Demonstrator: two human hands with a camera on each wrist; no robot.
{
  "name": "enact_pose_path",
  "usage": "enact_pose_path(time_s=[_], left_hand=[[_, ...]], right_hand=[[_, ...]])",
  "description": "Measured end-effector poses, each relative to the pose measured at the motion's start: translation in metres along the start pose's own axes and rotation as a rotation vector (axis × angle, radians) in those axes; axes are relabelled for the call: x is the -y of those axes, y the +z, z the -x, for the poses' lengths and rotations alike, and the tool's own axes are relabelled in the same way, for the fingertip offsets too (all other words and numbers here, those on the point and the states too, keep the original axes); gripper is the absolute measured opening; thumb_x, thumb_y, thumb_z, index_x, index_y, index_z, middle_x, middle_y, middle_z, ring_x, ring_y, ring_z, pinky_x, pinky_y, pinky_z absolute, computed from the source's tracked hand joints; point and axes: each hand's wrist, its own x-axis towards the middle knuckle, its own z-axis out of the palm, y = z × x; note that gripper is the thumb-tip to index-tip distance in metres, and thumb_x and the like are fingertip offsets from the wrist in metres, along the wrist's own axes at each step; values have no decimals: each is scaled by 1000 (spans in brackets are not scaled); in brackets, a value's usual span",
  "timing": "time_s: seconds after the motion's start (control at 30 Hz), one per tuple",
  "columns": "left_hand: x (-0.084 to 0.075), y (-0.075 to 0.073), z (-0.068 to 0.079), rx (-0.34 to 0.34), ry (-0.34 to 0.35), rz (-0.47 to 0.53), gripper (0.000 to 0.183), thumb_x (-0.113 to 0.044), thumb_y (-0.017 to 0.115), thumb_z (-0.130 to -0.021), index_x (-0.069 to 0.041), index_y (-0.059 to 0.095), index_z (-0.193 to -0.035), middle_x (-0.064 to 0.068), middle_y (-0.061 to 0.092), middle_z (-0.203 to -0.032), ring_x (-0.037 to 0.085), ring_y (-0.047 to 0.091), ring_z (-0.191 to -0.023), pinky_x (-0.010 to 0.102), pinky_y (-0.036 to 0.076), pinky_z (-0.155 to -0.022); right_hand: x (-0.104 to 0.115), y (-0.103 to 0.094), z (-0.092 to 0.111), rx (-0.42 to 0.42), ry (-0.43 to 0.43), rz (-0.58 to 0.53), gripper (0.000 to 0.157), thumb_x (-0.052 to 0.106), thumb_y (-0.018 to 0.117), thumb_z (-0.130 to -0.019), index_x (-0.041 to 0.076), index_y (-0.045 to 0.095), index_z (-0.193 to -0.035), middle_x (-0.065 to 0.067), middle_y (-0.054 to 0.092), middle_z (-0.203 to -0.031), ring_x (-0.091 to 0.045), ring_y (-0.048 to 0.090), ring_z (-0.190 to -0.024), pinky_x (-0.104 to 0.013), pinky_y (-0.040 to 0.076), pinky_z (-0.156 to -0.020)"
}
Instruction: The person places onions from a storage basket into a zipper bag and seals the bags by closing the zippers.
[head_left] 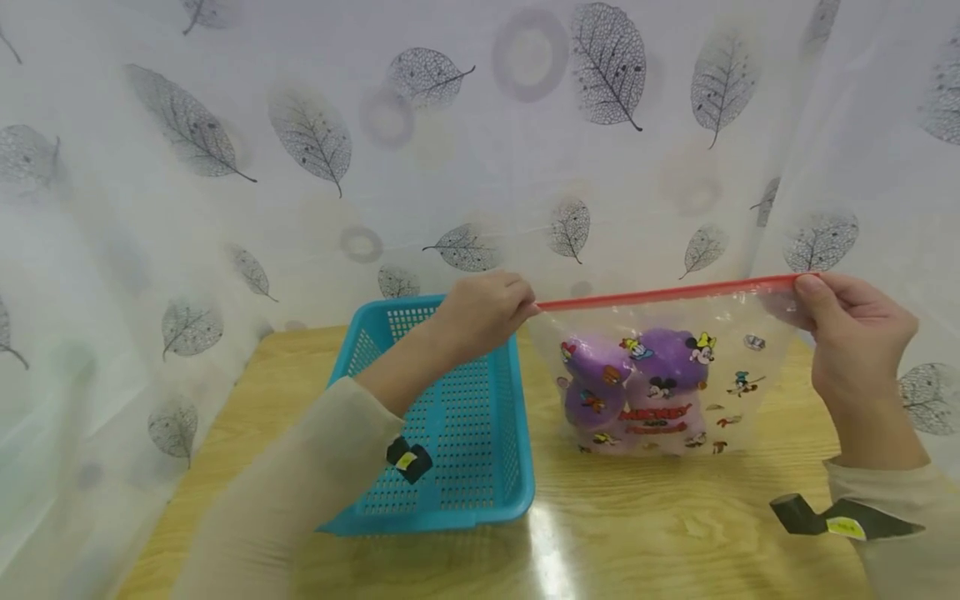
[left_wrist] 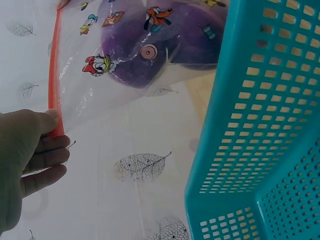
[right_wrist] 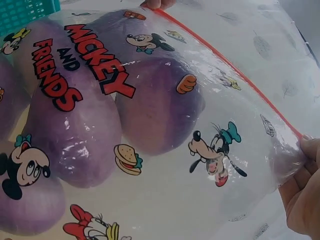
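A clear zip bag with a red zip strip and cartoon prints hangs upright between both hands, its bottom low over the table. Several rounded purple things lie inside, smooth and shaded from dark to pale purple; the print hides part of them. My left hand pinches the strip's left end, thumb on the red edge. At the opposite top corner, my right hand grips the bag between thumb and fingers. Stretched between them, the strip runs nearly straight, slightly higher at the right.
A blue perforated plastic basket stands left of the bag, under my left forearm. The table has a light wood-grain top. Behind it hangs a translucent curtain with leaf prints, which also runs along the left side.
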Motion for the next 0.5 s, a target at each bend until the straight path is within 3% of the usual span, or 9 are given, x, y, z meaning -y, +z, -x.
enact_pose_path(time_s=[0.17,0.37,0.5], left_hand=[[2,1,4,59,-67,119,14,-16,60,-93,-3,64,-92,4,67,-83,13,60,-70,20,51,-63],[-3,3,7,180,-310,421,15,-18,56,-95,-5,62,-99,4,67,-87,11,59,-73,17,50,-66],[-4,1,10,174,-387,555,14,-18,57,-95,-6,63,-99,4,67,-88,10,56,-74,19,50,-65]], right_hand=[[4,3,-3,14,38,83,15,-10,67,-79,-17,67,-92,-11,70,-74,-14,69,-63,-22,55,-61],[10,-2,-5,93,56,132,14,-11,64,-81,-14,68,-94,-9,72,-76,-13,70,-64,-21,55,-61],[15,-7,-5,140,54,163,15,-12,63,-81,-13,69,-95,-7,73,-78,-12,70,-65,-19,55,-62]])
